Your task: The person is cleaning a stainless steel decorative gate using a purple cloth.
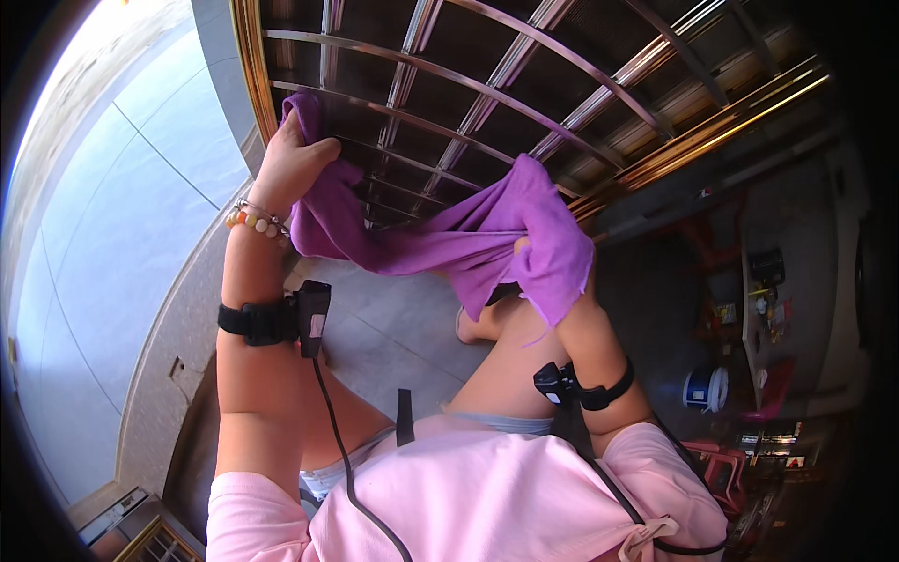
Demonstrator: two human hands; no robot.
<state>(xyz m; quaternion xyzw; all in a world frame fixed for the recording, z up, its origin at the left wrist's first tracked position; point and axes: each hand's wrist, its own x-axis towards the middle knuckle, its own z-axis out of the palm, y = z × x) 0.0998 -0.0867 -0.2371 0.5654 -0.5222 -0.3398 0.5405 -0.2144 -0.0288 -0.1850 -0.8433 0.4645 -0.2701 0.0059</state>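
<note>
A purple cloth (421,246) stretches between my two hands in front of a metal grille (456,84) with a gold-coloured frame (251,67). My left hand (295,161) grips one end of it, close to the frame's left side, and part of the cloth loops up over the fingers. At the other end my right hand (521,245) is mostly covered by the bunched fabric; only a bit of a finger shows. That end hangs down in loose corners with a frayed thread. Whether the cloth touches the bars is hard to tell.
A stone threshold (168,295) curves along my left, with pale tiled ground (105,232) outside. To the right stand a table edge (750,337) with small objects, a blue-and-white bucket (706,390) and a red plastic stool (723,464). A cable (337,435) runs from my left forearm.
</note>
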